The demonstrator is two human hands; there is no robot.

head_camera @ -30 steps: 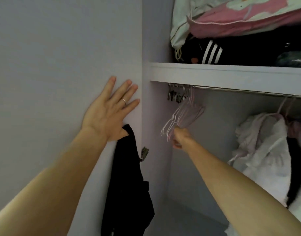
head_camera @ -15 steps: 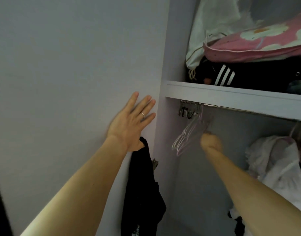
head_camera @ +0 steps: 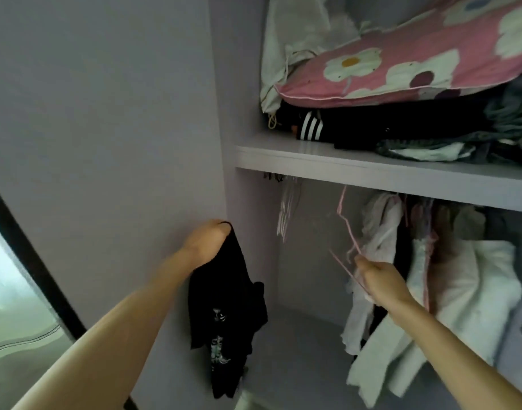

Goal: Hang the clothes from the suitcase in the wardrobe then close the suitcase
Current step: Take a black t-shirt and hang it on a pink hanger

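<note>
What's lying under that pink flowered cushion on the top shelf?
A folded black garment with white stripes and grey knitted fabric lie beneath the pink flowered cushion. Anything deeper in the pile is covered.

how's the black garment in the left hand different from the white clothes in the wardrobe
The black garment is dark with a pale print; the white clothes are plain. The black garment dangles from the left hand at the edge of the wardrobe; the white clothes hang inside under the shelf. Both droop limply.

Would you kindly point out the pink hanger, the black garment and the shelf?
pink hanger (head_camera: pixel 348 232): head view, its wire neck.
black garment (head_camera: pixel 224 291): head view, mid fabric.
shelf (head_camera: pixel 372 176): head view, front edge.
</note>
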